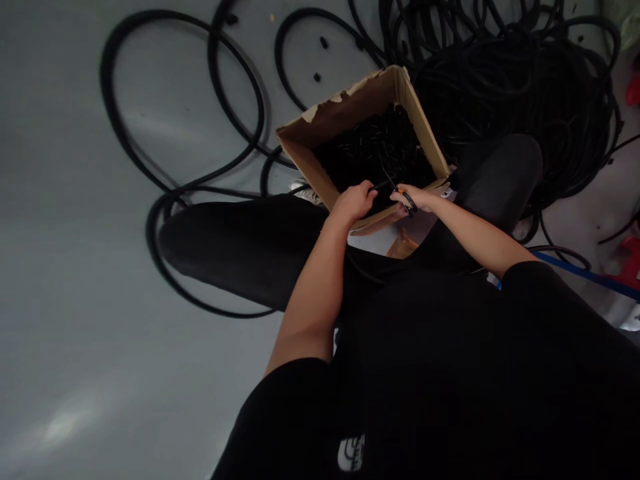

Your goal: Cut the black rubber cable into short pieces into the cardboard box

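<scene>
My left hand [355, 201] is closed around the end of a black rubber hose [380, 187], above the near side of an open cardboard box [423, 117]. Close beside it on the right, my right hand [419, 198] grips scissors [411, 204] with black and orange handles. Their thin blades point up and left, next to the hose end; whether they touch it I cannot tell. Many short black pieces [370, 143] lie inside the box, which has torn upper edges.
A large tangled heap of black hose [510, 93] lies at the upper right. Loose hose loops [113, 100] spread over the grey floor [60, 233] at left, passing around my bent leg [235, 247]. Small black bits [317, 77] lie behind the box. Red objects [631, 263] stand at the right edge.
</scene>
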Available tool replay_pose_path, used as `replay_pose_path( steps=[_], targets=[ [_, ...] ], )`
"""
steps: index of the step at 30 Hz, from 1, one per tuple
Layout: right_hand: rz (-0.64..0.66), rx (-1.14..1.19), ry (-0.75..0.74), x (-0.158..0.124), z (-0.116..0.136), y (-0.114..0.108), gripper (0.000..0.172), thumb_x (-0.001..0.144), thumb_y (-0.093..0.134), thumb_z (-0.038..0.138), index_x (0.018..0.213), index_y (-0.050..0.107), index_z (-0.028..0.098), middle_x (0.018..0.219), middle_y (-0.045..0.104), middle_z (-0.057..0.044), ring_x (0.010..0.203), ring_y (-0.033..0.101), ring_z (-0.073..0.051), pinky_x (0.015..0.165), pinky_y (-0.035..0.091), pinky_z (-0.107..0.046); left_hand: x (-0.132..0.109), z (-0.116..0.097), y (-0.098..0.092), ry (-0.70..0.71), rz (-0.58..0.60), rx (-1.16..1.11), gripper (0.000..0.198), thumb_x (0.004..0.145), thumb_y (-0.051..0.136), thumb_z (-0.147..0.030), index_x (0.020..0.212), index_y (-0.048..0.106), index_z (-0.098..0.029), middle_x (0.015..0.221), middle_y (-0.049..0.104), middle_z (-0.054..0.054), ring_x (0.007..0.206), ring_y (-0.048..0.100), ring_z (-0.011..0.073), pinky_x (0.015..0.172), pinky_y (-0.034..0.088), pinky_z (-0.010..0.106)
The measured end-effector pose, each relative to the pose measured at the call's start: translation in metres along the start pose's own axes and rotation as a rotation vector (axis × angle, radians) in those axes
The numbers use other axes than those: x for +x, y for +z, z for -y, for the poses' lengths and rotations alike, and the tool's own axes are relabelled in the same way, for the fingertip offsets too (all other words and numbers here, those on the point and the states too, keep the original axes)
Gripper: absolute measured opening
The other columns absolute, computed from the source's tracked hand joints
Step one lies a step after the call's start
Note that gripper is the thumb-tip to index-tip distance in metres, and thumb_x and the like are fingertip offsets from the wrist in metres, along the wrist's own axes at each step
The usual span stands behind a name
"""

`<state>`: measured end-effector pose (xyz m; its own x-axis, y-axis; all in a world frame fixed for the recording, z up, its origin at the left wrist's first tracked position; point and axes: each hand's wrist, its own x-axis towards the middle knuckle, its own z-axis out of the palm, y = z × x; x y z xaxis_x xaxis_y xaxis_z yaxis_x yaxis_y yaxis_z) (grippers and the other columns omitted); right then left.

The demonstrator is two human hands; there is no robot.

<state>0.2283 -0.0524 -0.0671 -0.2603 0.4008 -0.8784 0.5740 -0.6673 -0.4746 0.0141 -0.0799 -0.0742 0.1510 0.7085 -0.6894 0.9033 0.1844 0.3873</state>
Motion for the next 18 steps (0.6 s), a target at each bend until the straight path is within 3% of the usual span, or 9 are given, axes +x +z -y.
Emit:
replay_pose_path(
  steps=[7,14,18],
  targets=[
    [0.036,0.012,0.010,-0.0055,0.0067,-0.0011,0.033,0.121,0.084,0.024,0.105,0.055,0.024,0.070,0.058,0.008,0.051,0.058,-0.010,0.048,0.046,-0.015,-0.0012,-0.0022,-0.0008,0.015,0.032,-0.009,0.050,0.130,0.047,-0.039,0.167,0.073,-0.018,0.160,0.086,0.027,0.153,0.082,0.0440,0.119,0.063,0.048],
    [0.022,-0.029,-0.023,-0.0026,0.0049,-0.0010,0.031,0.120,0.075,0.013,0.097,0.056,0.022,0.072,0.061,0.004,0.055,0.060,-0.010,0.049,0.046,-0.014,-0.0041,-0.0052,-0.0028,0.005,0.028,0.001,0.051,0.130,0.046,-0.041,0.166,0.073,-0.018,0.157,0.088,0.026,0.152,0.082,0.0438,0.119,0.063,0.048],
    [-0.009,-0.051,-0.041,-0.0034,0.0049,-0.0009,0.030,0.120,0.076,0.016,0.096,0.058,0.023,0.068,0.062,0.005,0.053,0.060,-0.011,0.050,0.046,-0.016,-0.0041,-0.0049,-0.0023,0.042,0.047,-0.012,0.049,0.129,0.048,-0.039,0.166,0.074,-0.020,0.160,0.087,0.024,0.151,0.082,0.0416,0.119,0.062,0.045]
  ],
)
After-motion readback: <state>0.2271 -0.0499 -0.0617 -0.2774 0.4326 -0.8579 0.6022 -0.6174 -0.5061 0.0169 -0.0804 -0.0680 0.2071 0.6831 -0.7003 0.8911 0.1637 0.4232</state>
